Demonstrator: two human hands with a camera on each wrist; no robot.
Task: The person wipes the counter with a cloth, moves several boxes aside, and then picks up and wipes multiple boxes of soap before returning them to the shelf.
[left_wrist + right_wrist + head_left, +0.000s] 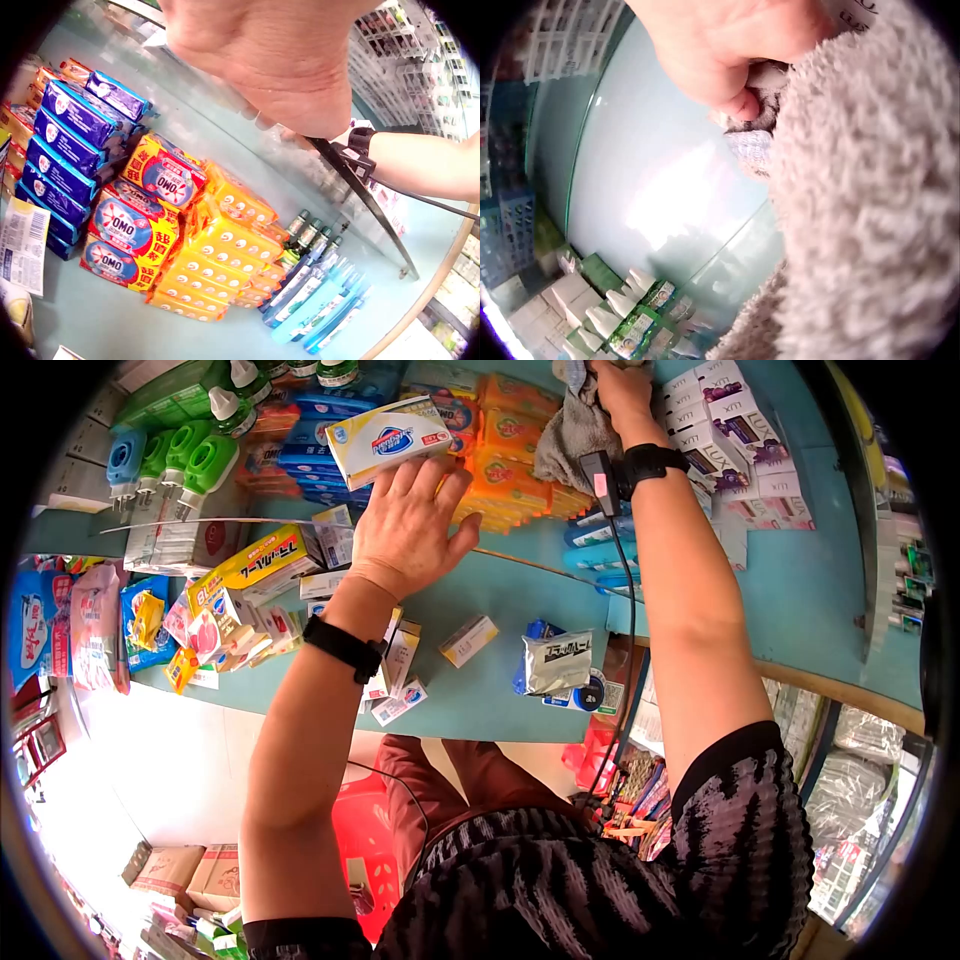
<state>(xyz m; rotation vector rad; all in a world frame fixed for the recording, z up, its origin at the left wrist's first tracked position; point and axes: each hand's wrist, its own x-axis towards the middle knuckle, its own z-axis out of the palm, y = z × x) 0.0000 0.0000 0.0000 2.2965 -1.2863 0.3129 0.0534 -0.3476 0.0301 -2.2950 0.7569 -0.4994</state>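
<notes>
In the head view my left hand (415,525) lies palm down with its fingers extended, fingertips at the near edge of a white-and-yellow soap box (390,440). The thumb stands out to the side. From the left wrist, the hand (262,60) appears above a glass shelf, its fingertips hidden. At the far side my right hand (625,395) grips a grey fluffy towel (580,445), which hangs down beside it. The right wrist view shows the thumb and fingers of this hand (727,52) bunched on the towel (870,187) over a glass surface.
Orange soap packs (510,470) and OMO packs (124,225) are stacked beneath the shelf. LUX boxes (715,450) stand at the right, green-capped bottles (235,410) at the far left. Small boxes (468,640) lie on the counter (480,710). A cable (632,620) hangs from the right wrist.
</notes>
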